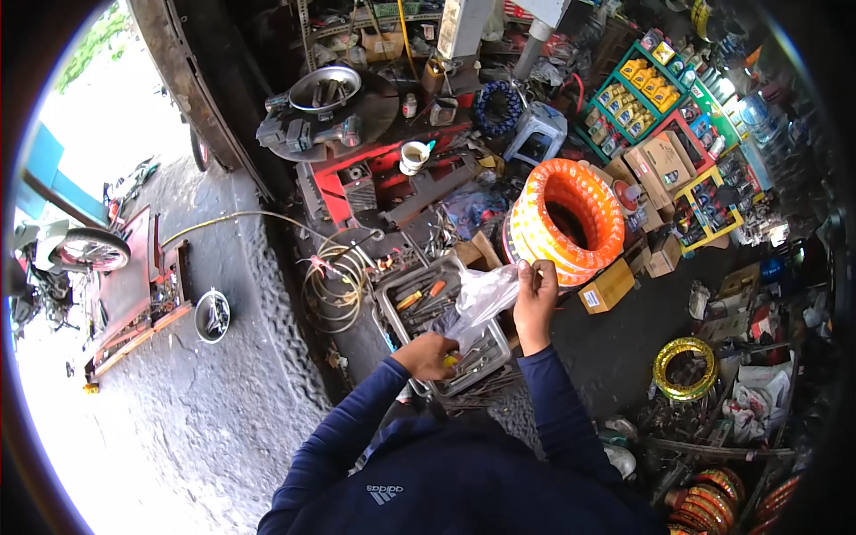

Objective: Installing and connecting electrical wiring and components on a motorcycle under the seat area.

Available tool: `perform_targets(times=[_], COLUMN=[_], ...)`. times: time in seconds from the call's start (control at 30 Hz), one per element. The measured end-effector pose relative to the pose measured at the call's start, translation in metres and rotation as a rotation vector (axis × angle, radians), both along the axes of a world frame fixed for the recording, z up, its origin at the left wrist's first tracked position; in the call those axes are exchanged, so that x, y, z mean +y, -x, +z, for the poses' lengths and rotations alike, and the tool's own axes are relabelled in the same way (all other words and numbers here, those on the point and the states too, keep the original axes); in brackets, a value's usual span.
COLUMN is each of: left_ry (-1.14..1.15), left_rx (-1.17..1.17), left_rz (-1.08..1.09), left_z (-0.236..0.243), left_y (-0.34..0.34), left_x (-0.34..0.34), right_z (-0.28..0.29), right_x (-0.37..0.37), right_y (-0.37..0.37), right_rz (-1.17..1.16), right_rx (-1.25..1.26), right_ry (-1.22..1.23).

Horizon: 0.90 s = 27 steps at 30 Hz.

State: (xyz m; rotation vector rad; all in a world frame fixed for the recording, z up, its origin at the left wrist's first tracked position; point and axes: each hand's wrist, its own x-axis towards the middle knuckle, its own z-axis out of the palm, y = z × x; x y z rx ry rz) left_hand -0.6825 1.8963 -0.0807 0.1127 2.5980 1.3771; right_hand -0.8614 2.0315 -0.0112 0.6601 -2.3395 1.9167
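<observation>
I hold up a crumpled translucent plastic bag (481,294) between my hands, with something dark showing in its lower part. My right hand (535,308) pinches the bag's top end between thumb and fingers. My left hand (426,355) has its fingers curled at the bag's lower end; a small yellow piece shows by them, too hidden to name. Both hands are over a grey metal tool tray (390,308) holding several tools with orange and yellow handles. Just beyond my right hand stands a stack of orange-and-white wrapped tyres (611,232).
A coiled hose (312,285) lies left of the tray. At the back are a red machine (334,196), a grey stool (535,132) and racks of bottles (637,89). A gold-wrapped tyre (669,374) lies right. A metal bucket (212,316) and parked motorbike (80,251) stand left.
</observation>
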Motion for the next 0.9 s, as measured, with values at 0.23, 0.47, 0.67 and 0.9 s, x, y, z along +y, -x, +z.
perform_targets(times=[0.23,0.47,0.67,0.9], left_ry=[-1.046,-1.212,-1.405,-1.336], left_rx=[-0.128,-0.097,0.181,0.647], left_rz=[0.355,0.515,0.963,1.489], left_z=[-0.021,-0.021,-0.026,0.051], left_y=[-0.067,-0.028,-0.053,-0.203], left_x=[-0.058,-0.028,-0.041,-0.039], right_z=[-0.007,-0.004,-0.028,0.11], right_x=[0.003,-0.019,-0.051,-0.167], right_y=[-0.025,-0.026,-0.004,0.018], right_rz=[0.434,1.059,0.789,0.155], right_rx=[-0.187,0.053,0.234,0.604], right_ry=[0.005,-0.657,-0.753,0.246])
